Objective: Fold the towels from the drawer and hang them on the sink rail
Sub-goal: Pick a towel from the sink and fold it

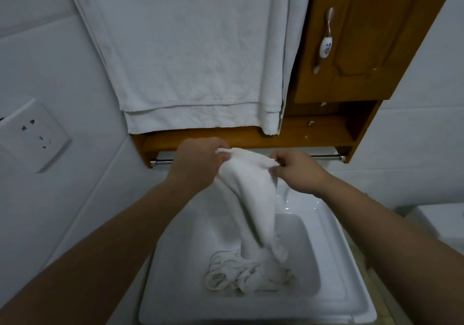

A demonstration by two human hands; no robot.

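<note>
Over the sink (173, 289), my left hand (198, 161) and right hand (297, 171) each pinch the top edge of a white towel (247, 199) just before the rail (326, 157), bare at both visible ends, while a crumpled heap (246, 274) below my fingers awaits folding.

Two hands: left hand (198, 164), right hand (296, 171). One held towel (248, 194); two hanging: large towel (188, 48), narrow towel (275, 73). One each: sink (175, 307), rail (163, 161), cabinet (371, 48), wall socket (32, 134).

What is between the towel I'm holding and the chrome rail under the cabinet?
Nothing visible. The towel, pinched by the left hand and right hand, hangs in front of the chrome rail, whose bare ends show; its middle is hidden behind them.
</note>
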